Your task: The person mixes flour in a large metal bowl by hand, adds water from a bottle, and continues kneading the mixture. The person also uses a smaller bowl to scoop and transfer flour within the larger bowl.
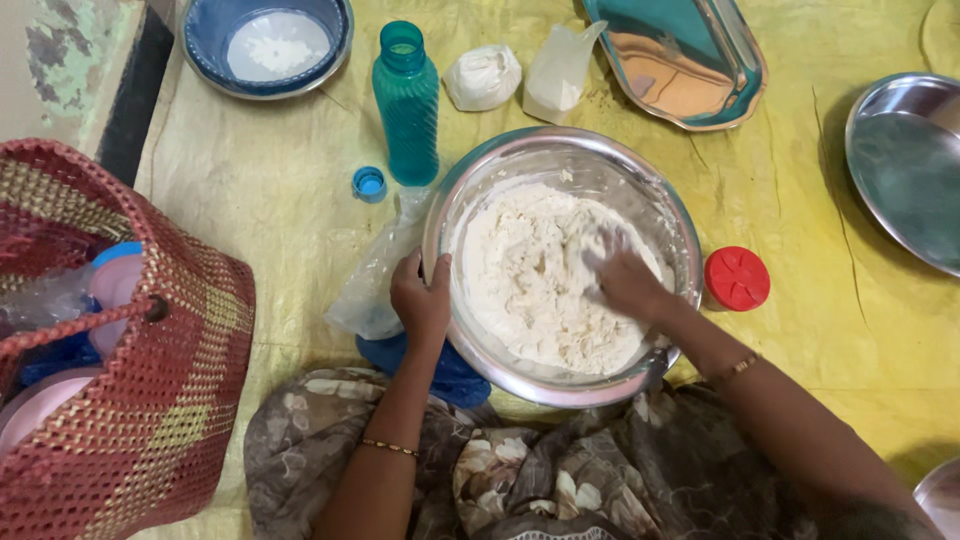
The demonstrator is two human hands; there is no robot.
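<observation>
A steel mixing bowl (560, 160) sits on a yellow sheet (270, 190) just before the person's lap, filled with crumbly white dough (530, 290). The right hand (625, 280) is sunk in the dough, fingers blurred and floured, so I cannot tell its grip. The left hand (420, 295) clamps the bowl's near-left rim. A clear plastic bag (375, 285) lies against the bowl's left side; a green water bottle (406, 105) stands just behind, its blue cap (369, 184) beside it. A red lid (737, 278) lies right; a woven basket (150, 380) sits far left.
</observation>
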